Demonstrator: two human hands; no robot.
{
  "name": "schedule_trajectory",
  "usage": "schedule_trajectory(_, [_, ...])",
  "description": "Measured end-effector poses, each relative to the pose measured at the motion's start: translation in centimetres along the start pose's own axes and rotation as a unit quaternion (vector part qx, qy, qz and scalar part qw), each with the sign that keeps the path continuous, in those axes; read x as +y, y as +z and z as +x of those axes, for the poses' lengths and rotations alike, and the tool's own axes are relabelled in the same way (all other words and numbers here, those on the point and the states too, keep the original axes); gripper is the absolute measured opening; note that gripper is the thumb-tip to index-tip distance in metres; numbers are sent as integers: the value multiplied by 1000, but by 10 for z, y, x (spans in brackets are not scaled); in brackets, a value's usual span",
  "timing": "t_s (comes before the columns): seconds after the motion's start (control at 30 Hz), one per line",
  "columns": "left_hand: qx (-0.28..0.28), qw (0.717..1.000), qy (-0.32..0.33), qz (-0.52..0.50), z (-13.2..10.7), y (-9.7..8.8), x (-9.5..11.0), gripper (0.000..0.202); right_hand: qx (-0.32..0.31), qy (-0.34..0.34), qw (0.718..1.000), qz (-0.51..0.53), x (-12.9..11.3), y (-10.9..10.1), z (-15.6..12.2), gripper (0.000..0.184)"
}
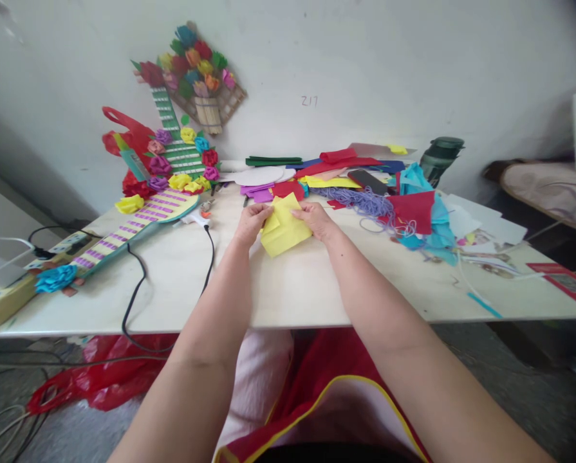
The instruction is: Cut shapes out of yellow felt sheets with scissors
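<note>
Above the middle of the table I hold yellow paper, apparently a square sheet with a smaller piece or folded flap at its left. My left hand pinches its left edge between thumb and fingers. On the upper right edge, my right hand closes in the same way. Just behind the paper lie purple folded sheets and a red piece of paper. Whether the yellow piece at the left is separate or part of the sheet, I cannot tell.
Left stands a guitar-shaped craft with paper flowers; a glue gun trails a black cable near it. Purple yarn, a phone and blue crepe paper lie at right. A dark bottle leans behind. A power strip sits far left.
</note>
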State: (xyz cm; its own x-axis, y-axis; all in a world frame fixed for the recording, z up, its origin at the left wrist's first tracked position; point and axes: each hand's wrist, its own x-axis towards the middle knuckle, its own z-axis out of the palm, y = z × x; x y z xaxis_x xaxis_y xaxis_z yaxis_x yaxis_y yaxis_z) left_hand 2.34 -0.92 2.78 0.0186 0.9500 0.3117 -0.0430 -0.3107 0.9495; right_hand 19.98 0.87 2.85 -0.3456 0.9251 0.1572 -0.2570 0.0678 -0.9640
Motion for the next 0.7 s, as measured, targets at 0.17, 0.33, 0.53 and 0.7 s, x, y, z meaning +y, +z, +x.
schedule_trajectory(0.17, [8, 999, -24, -32, 1, 1, -2, 20, -3, -24, 1000, 8, -1, 1, -2, 30])
schedule_trajectory(0.33, [24, 997, -47, -50, 0, 2, 0, 17, -4, -32, 999, -32, -3, 1, -4, 28])
schedule_trajectory(0.53, [27, 997, -42, -57, 2, 1, -4, 15, -10, -51, 993, -106, -5, 1, -6, 25])
schedule_trajectory(0.7, [31, 997, -50, -56, 1, 3, -2, 15, -8, -74, 983, -166, -5, 0, -5, 26])
